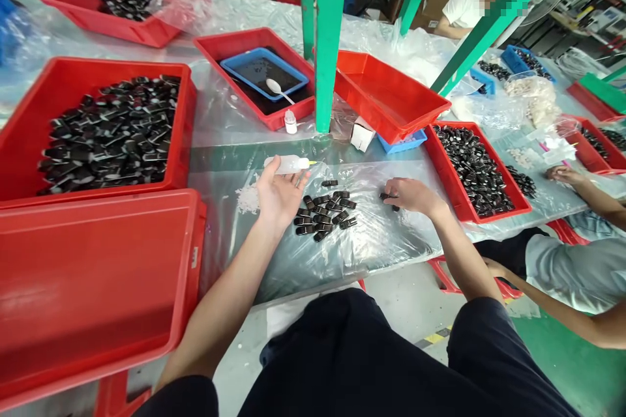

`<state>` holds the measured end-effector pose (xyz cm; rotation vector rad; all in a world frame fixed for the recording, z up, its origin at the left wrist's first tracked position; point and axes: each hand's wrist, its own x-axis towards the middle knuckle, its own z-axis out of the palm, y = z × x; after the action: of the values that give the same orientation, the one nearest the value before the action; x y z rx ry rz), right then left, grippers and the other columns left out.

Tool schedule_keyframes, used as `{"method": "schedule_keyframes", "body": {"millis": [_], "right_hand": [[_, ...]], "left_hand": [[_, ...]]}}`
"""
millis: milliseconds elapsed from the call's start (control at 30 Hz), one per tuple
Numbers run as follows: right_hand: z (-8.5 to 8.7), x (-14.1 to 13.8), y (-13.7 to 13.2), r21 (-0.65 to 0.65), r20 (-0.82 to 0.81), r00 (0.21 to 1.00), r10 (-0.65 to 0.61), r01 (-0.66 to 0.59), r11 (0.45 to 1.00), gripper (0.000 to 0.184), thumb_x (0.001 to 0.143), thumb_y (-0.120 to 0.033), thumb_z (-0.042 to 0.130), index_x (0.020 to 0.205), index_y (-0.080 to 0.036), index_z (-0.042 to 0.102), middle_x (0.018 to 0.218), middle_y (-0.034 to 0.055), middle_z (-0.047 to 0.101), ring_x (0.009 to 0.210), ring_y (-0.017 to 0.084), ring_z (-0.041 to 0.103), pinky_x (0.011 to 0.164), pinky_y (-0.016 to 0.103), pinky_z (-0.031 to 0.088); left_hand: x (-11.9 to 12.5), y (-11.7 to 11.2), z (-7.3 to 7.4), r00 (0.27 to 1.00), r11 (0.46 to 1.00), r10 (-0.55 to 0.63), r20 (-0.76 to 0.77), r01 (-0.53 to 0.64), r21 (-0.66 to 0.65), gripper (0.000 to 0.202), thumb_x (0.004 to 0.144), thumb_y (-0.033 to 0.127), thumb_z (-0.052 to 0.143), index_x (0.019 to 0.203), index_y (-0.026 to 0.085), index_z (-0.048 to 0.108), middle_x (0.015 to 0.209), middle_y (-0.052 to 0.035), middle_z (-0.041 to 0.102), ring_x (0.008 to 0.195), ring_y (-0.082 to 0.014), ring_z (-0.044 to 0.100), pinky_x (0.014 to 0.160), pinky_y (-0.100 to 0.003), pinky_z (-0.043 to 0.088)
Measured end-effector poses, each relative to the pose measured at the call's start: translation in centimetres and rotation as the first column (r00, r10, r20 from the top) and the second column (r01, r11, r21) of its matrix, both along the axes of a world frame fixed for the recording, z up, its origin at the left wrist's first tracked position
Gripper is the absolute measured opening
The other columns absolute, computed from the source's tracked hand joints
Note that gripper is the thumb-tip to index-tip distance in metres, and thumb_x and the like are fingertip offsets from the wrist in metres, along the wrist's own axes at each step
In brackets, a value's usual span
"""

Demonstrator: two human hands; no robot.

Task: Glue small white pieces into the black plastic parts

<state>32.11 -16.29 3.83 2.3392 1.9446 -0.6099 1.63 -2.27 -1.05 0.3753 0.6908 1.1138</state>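
Note:
My left hand [280, 194] is turned palm up, with a clear squeeze bottle [289, 163] held between thumb and fingers. The bottle's yellow tip points right. Below and right of that hand lies a loose group of small black plastic clips [323, 215], one a little apart at the top. To the right, my right hand [408, 194] is closed at the fingertips on a small black clip [387, 196]; its fingers partly hide it. Small white pieces [248, 198] are heaped left of my left hand, and a few more are scattered above the clips.
Red bins of black parts stand at left [188, 124] and right [513, 205]. A green post [327, 39] rises behind the bottle. Further back are a blue tray [235, 65] with a white spoon [276, 86], a small bottle [290, 122] and a tilted red bin [391, 91]. Co-workers sit at right.

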Motion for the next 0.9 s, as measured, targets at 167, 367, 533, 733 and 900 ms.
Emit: {"method": "schedule_keyframes", "body": {"millis": [167,367,533,733,900], "right_hand": [[-0.2,-0.5,1.1,0.17,-0.169,0.985,0.023,0.007,0.985,0.01,0.093,-0.033,0.08,0.097,-0.025,0.075,0.101,0.0065,0.083,0.086,0.025,0.075,0.082,0.039,0.052],[-0.1,-4.3,5.0,0.35,-0.583,0.789,0.194,0.028,0.936,0.027,0.101,-0.05,0.06,0.105,-0.024,0.065,0.095,0.0053,0.079,0.078,0.021,0.068,0.076,0.036,0.052],[-0.7,-7.8,8.2,0.331,-0.301,0.949,0.093,0.012,0.944,0.024,0.107,-0.03,0.045,0.109,-0.025,0.068,0.089,0.0062,0.075,0.084,0.027,0.068,0.079,0.037,0.044],[-2.4,-8.7,8.2,0.276,-0.148,0.988,0.034,0.009,0.961,0.033,0.113,-0.036,0.046,0.118,-0.024,0.076,0.096,0.0102,0.083,0.093,0.032,0.076,0.077,0.037,0.042],[-3.5,-8.7,7.7,0.281,-0.08,0.995,-0.058,0.078,0.956,0.031,0.107,-0.039,0.056,0.095,-0.025,0.08,0.095,0.0107,0.087,0.09,0.03,0.078,0.074,0.037,0.042]], "left_hand": [[-0.2,0.1,0.1,0.997,0.999,-0.042,0.067,0.044,-0.03,0.046,0.072,0.053,0.098,0.099,0.024,0.073,0.122,-0.0112,0.083,0.125,-0.027,0.077,0.112,-0.039,0.063],[-0.6,0.3,-0.1,0.998,0.999,-0.053,0.04,0.053,-0.008,0.049,0.071,0.058,0.098,0.1,0.025,0.075,0.125,-0.01,0.083,0.139,-0.0292,0.073,0.119,-0.043,0.058],[-0.6,0.6,-0.1,1.0,1.0,-0.019,0.023,0.019,-0.022,0.051,0.071,0.059,0.098,0.103,0.025,0.077,0.122,-0.0089,0.083,0.133,-0.0265,0.075,0.118,-0.04,0.058],[-0.6,1.0,-0.4,0.999,0.999,0.035,0.03,-0.034,-0.033,0.051,0.069,0.056,0.1,0.1,0.024,0.076,0.12,-0.009,0.083,0.125,-0.0243,0.076,0.114,-0.037,0.059],[-0.6,1.1,-0.9,0.999,0.999,0.039,-0.011,-0.039,0.006,0.05,0.07,0.057,0.099,0.1,0.025,0.075,0.117,-0.0075,0.083,0.12,-0.024,0.077,0.107,-0.036,0.061]]}}
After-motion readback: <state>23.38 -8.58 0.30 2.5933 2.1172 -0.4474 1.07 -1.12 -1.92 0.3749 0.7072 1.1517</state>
